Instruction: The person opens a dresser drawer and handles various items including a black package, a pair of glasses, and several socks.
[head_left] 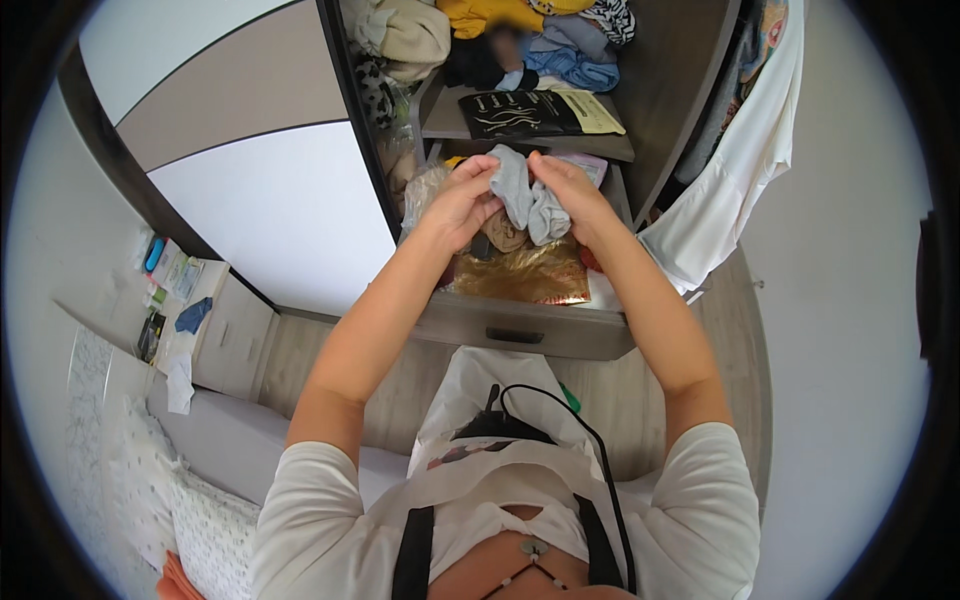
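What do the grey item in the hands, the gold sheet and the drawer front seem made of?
Grey item: soft matte fabric, shown by its drooping folds; whether knit or woven is unclear.
Gold sheet: probably foil or metallised plastic, glossy, given its bright, crinkled reflections.
Drawer front: likely wood or wood-look laminate, dull grey-brown with a flat face; its core is hidden.

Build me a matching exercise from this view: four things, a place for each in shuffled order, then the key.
Things
1. grey cloth
2. gold package
3. black-and-cream package
4. blue cloth

Places
A. on the shelf above the open drawer
B. on top of the pale cabinet
C. between the left hand and the right hand
D. inside the open drawer

Pairs: 1-C, 2-D, 3-A, 4-B
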